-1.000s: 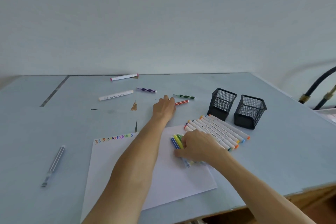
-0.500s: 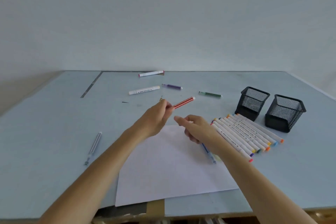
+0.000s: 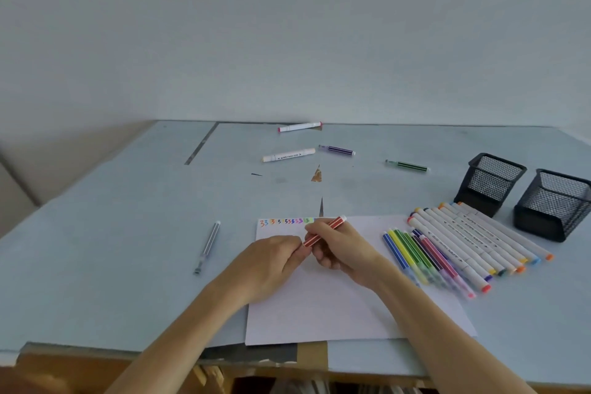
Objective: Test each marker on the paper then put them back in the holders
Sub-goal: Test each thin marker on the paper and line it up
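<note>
Both hands are meeting over the white sheet of paper [image 3: 335,307]. The right hand [image 3: 343,251] is gripping the barrel of a slim red striped marker [image 3: 323,231]; the left hand [image 3: 271,261] is pinching its lower end, fingers curled round it. The marker is tilting up to the right, its white end lying just over the paper's top edge, beside a row of small coloured test squiggles [image 3: 286,222].

Right of the hands, a fan of thin coloured markers [image 3: 415,257] is lying on the paper, with a row of thicker white markers [image 3: 473,241] just beside it. Beyond them — 2 black mesh holders [image 3: 556,205] are standing side by side on the pale blue table [image 3: 128,233].

Far side: 2 white markers, 1 purple, 1 green, scattered. A grey pen [image 3: 208,246] is lying to the left.
</note>
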